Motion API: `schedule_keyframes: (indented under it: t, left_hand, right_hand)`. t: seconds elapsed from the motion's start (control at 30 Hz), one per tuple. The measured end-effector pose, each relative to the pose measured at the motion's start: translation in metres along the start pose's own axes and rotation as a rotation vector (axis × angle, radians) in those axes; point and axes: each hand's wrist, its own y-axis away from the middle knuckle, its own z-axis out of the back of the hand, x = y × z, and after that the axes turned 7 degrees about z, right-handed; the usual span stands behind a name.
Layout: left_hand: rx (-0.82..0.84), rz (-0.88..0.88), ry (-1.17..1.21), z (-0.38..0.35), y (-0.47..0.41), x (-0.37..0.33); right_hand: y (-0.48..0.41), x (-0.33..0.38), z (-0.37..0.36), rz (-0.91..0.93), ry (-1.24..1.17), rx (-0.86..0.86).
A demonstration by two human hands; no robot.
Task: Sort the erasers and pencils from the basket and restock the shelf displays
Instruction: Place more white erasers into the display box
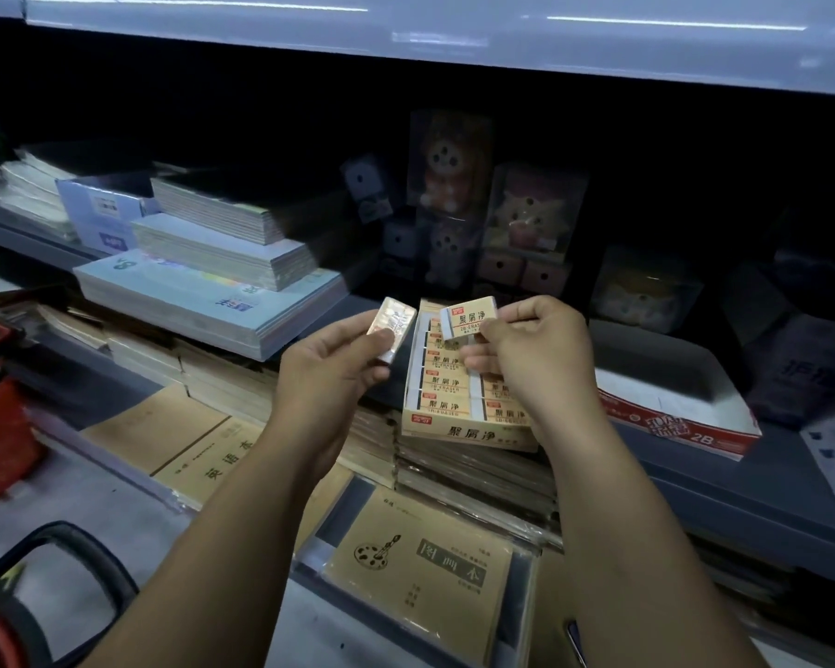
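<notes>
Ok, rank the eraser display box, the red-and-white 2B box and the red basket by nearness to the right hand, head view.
1. Eraser display box, directly under the right hand.
2. Red-and-white 2B box, to its right.
3. Red basket, far left edge.

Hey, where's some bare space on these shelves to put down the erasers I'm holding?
Bare grey shelf shows between the red basket and the brown exercise books, and more along the shelf front under the red-and-white box. That box's white inside looks empty. The eraser box is crowded, its visible rows full.
</notes>
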Motion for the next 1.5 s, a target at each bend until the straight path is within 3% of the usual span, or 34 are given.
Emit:
schedule_keyframes:
  t: [0.57, 0.8, 0.93, 1.0, 1.37, 1.5]
  left_hand:
    - [0.004, -0.032, -0.039, -0.014, -0.039, 0.014]
    - [-0.018, -0.045, -0.043, -0.021, -0.041, 0.012]
    - [-0.063, -0.052, -0.057, -0.029, -0.040, 0.014]
    - [-0.067, -0.054, -0.080, -0.033, -0.038, 0.013]
    - [-0.124, -0.011, -0.218, -0.038, -0.035, 0.020]
    - [-0.113, 0.000, -0.264, -0.036, -0.036, 0.020]
  right_hand:
    - [-0.043, -0.016, -0.029, 0.008, 0.474, 0.079]
    - [-0.034, -0.005, -0.009, -0.008, 0.268, 0.169]
    - [-0.029, 0.003, 0.000, -0.128, -0.135, 0.335]
    - [-0.028, 0.003, 0.001, -0.151, -0.212, 0.363]
    - [-0.039, -0.014, 0.022, -0.072, 0.010, -0.192]
    - [-0.042, -0.024, 0.022, -0.060, 0.023, -0.228]
